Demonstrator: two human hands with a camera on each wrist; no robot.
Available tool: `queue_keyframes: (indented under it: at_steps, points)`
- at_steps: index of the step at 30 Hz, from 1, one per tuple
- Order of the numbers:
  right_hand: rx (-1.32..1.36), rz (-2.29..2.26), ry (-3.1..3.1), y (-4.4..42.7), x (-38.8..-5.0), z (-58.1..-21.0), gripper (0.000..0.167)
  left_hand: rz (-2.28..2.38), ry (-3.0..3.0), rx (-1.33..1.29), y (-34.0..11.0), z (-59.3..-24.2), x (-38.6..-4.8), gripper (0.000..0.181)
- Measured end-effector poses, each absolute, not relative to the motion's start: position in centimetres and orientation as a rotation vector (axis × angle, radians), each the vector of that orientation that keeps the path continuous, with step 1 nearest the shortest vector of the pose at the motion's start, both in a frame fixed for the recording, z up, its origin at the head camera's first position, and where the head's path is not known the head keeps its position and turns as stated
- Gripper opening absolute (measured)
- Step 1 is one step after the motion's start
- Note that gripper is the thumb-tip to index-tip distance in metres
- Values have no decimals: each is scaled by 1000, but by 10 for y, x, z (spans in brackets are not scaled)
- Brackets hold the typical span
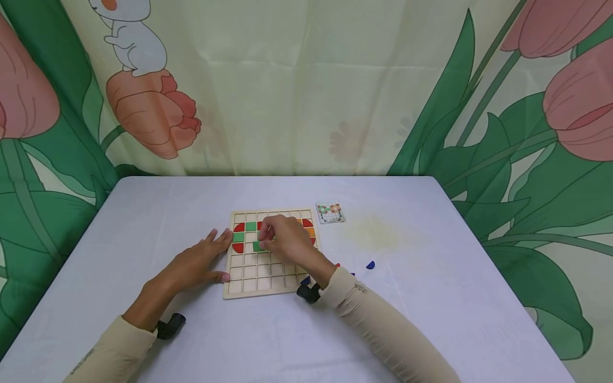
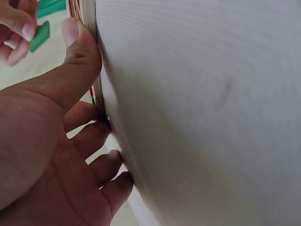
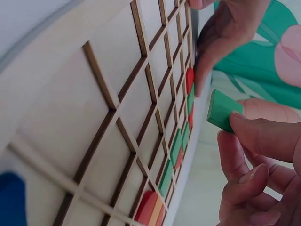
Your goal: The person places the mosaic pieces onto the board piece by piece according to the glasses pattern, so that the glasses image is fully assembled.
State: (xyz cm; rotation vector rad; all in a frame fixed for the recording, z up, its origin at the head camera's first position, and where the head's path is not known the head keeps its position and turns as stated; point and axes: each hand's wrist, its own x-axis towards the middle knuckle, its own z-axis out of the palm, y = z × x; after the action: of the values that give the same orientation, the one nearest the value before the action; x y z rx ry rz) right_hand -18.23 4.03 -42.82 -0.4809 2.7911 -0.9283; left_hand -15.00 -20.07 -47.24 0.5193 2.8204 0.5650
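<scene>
A light wooden grid board point(image 1: 263, 271) lies on the white table. Red quarter-round, green square and orange pieces fill some cells in its far rows. Thumb and fingers of my right hand point(image 1: 289, 239) pinch a green square tile point(image 3: 225, 110), held above the board's cells. Along the board's left edge rests my left hand point(image 1: 198, 263), its fingers spread and the thumb touching the edge nearer to me. The right hand and forearm hide part of the board in the head view.
A small pattern card point(image 1: 330, 213) lies beyond the board's right corner. Blue half-round piece point(image 1: 371, 265) sits to the right, with other blue and red pieces partly hidden by the right wrist. A printed curtain point(image 1: 297, 106) hangs behind the table.
</scene>
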Motion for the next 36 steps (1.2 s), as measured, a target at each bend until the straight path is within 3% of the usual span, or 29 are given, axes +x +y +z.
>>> queue_keyframes:
  at_steps: [9,36]
  points:
    - [-408,-917,2774,25,-190,-441,18,596,2820,533,-201,-471,-149,112]
    - [-517,-674,2912,2,-196,-448,15,605,2830,550,-202,-473,-149,111]
